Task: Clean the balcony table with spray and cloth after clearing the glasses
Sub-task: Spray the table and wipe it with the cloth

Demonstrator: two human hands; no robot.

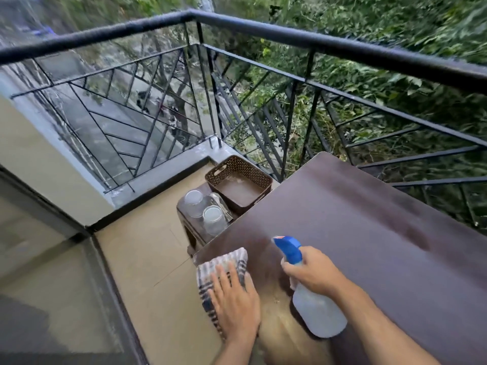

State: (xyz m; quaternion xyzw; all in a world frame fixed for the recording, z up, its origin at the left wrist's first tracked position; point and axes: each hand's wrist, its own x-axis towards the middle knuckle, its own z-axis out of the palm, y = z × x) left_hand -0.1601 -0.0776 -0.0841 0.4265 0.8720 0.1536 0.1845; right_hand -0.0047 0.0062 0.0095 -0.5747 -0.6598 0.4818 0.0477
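Observation:
A dark brown table [369, 233] fills the right half of the view. My left hand [235, 301] lies flat with straight fingers on a striped blue-and-white cloth [224, 262] at the table's near left edge. My right hand [313, 272] grips the neck of a clear spray bottle [319, 314] with a blue trigger head [288, 248], held over the table and pointing away from me. Three clear glasses [210, 214] stand on a small brown stool [192, 233] just left of the table.
A brown perforated basket [238, 169] sits behind the glasses in the balcony corner. A black metal railing [290, 38] runs around the far and right sides. Beige floor tiles [147, 259] lie to the left, next to a dark door frame.

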